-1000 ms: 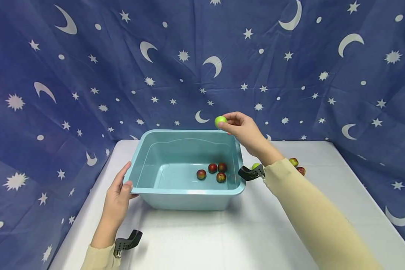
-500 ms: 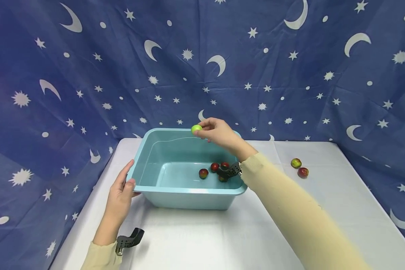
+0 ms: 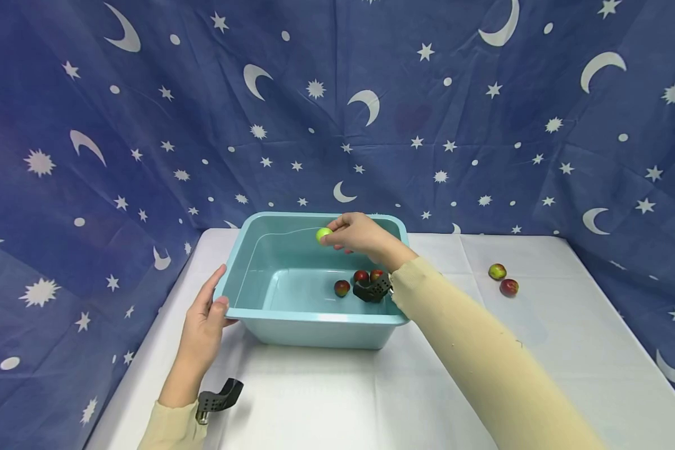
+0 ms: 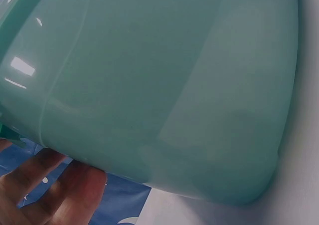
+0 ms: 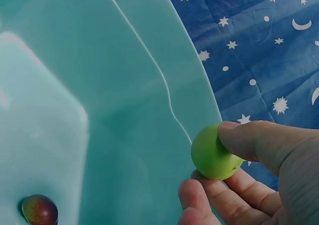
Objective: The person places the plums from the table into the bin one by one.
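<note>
My right hand (image 3: 365, 236) pinches a small round green plum (image 3: 324, 235) between thumb and fingertips, inside the rear part of the light blue plastic basin (image 3: 315, 317) and above its floor. The right wrist view shows the green plum (image 5: 214, 152) close up, smooth and whole. My left hand (image 3: 204, 319) grips the basin's left rim, thumb on top. Its fingers (image 4: 82, 190) lie against the outer wall in the left wrist view. Red plums (image 3: 342, 288) rest on the basin floor toward the right; my right wrist's camera mount covers part of that group.
Two mottled red-green plums (image 3: 509, 287) lie on the white tablecloth (image 3: 551, 350) to the right of the basin. A blue curtain (image 3: 427, 112) with moons and stars hangs behind the table and at both sides. My right sleeve (image 3: 484, 350) crosses the table's right half.
My right hand has carried the green plum leftward from the basin's back right corner, then lowered it inside the rim. My left hand keeps its grip. The head view has shifted slightly.
</note>
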Motion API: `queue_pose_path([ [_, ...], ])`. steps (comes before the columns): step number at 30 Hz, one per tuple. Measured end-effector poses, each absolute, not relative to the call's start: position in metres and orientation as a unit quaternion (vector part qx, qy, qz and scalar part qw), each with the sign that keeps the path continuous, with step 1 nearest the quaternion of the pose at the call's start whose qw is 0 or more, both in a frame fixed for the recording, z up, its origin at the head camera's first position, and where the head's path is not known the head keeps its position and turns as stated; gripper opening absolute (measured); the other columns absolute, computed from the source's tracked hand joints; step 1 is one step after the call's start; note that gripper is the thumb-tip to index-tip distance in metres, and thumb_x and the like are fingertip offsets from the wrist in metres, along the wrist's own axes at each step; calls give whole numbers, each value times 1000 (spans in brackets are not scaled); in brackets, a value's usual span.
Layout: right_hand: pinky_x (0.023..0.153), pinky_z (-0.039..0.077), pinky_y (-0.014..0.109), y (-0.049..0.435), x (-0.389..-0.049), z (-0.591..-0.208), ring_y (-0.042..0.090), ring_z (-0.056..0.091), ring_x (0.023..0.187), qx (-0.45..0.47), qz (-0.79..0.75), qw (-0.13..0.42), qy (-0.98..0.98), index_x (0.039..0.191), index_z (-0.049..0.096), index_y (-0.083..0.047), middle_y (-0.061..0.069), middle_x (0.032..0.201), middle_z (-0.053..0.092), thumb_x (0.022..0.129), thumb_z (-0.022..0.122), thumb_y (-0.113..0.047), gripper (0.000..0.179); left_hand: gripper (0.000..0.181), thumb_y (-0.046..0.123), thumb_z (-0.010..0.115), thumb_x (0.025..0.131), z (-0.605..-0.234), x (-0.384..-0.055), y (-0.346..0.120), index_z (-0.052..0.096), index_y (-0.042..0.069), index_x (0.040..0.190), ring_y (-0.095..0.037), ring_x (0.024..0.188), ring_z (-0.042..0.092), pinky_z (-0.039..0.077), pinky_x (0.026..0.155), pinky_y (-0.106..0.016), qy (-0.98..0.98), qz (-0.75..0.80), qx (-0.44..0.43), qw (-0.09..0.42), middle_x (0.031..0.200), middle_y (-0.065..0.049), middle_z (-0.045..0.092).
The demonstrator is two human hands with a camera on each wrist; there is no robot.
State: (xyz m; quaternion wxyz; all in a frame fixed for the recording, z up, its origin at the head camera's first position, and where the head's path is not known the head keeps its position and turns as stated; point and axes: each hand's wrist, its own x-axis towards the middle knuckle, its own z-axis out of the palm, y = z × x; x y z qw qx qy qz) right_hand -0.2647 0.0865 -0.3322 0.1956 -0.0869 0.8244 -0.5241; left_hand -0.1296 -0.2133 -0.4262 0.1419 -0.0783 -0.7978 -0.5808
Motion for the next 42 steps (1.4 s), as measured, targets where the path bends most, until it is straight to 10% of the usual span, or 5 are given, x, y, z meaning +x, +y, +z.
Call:
queue_pose_path([
  [42,73,49,31,70,-259,-341,20,56,84,-125,-371,152,908,102,62,-4,6,96,62,83,77,-20,30,49,24,42,102,-424,-130,-213,36,29,150,-33,106,57,57,73,-29,-791,-590,-81,141,148,-9,38],
])
